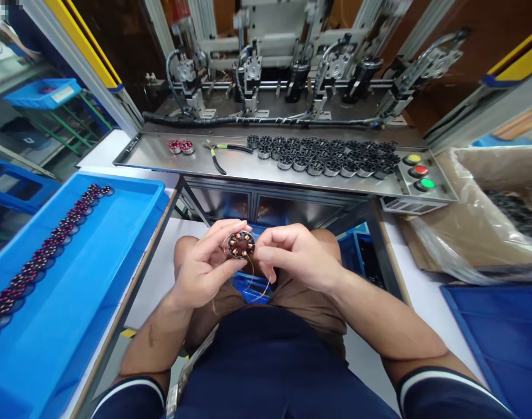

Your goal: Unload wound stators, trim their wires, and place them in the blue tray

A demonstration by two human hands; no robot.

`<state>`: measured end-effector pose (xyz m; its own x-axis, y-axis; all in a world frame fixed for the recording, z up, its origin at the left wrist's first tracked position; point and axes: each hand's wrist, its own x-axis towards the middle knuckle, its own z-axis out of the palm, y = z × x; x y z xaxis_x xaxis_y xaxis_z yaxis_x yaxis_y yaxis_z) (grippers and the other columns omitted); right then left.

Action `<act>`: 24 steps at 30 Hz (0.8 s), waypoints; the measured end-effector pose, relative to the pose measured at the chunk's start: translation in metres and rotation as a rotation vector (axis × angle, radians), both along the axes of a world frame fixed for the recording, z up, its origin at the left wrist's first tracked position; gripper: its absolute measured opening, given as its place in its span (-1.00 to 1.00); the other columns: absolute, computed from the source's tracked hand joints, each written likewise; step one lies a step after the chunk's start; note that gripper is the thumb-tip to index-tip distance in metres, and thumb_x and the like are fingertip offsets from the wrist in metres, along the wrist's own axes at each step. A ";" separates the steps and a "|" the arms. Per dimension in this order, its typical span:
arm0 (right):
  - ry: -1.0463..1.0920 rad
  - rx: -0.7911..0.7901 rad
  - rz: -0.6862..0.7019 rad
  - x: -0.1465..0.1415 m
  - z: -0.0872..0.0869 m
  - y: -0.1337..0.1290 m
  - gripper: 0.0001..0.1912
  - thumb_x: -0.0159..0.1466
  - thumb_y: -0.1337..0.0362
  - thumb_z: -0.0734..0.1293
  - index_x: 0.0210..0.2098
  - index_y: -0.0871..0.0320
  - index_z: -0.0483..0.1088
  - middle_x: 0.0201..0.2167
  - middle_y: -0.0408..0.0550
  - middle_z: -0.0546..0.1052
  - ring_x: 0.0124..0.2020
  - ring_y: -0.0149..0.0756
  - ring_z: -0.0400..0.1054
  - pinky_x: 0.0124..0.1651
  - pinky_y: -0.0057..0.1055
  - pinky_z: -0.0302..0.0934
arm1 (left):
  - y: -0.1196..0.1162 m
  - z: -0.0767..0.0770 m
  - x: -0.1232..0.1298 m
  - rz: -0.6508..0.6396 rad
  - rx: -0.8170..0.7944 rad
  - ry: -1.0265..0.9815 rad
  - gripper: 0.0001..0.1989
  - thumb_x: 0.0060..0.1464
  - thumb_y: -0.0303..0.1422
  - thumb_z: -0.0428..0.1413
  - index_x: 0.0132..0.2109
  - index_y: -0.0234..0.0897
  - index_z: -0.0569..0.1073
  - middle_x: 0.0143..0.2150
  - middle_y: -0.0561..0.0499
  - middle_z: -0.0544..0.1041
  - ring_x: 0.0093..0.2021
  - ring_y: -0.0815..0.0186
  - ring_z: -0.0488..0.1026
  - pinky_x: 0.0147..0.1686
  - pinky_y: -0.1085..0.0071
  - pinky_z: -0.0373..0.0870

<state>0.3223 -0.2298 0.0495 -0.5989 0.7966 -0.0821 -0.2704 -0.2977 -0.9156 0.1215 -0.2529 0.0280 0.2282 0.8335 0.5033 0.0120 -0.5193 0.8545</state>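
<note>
My left hand (207,265) grips a small round motor stator (241,244) by its rim, its copper windings facing up toward me. Loose thin wires hang from the stator's lower side. At its right edge, my right hand (298,256) is closed, thumb and forefinger pinched together beside the rim. One wire (263,291) runs up to the lower fingers of that hand; whether the pinch itself holds another wire is hidden. Both hands are above my lap, in front of the metal bench ledge (161,160).
Pliers (222,152) with green-black handles lie on the ledge between two red-wound stators (181,146) and many black stator cores (322,154). A blue tray (104,244) holds a row of wound stators at left. Push buttons (424,184) and a plastic-lined carton (484,221) stand at right.
</note>
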 end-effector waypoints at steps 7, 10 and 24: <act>-0.033 0.005 -0.014 -0.016 -0.001 -0.010 -0.55 0.08 0.00 0.57 -0.59 0.21 0.39 -0.73 -0.27 0.39 -0.69 -0.57 0.17 -0.57 -0.56 0.05 | -0.006 -0.009 0.003 0.047 -0.132 -0.132 -0.44 -0.08 -0.38 0.43 0.11 -0.06 0.57 0.01 -0.07 0.52 -0.12 0.32 0.56 -0.20 0.51 0.57; -0.101 0.014 0.083 -0.010 -0.012 -0.010 -0.56 0.07 -0.01 0.56 -0.57 0.21 0.41 -0.73 -0.28 0.37 -0.69 -0.58 0.15 -0.59 -0.56 0.02 | -0.005 -0.013 0.001 -0.004 -0.186 -0.268 -0.41 -0.05 -0.39 0.41 0.16 -0.03 0.52 -0.05 -0.02 0.57 -0.23 0.39 0.58 -0.26 0.55 0.58; -0.166 0.338 -0.168 -0.009 0.009 -0.002 -0.53 0.06 -0.08 0.55 -0.43 0.16 0.37 -0.51 -0.20 0.43 -0.51 -0.46 0.26 -0.43 -0.46 0.21 | -0.009 -0.006 0.000 0.088 0.034 -0.045 -0.49 0.02 -0.59 0.31 0.12 -0.15 0.53 0.06 -0.09 0.61 0.12 0.20 0.55 0.06 0.35 0.57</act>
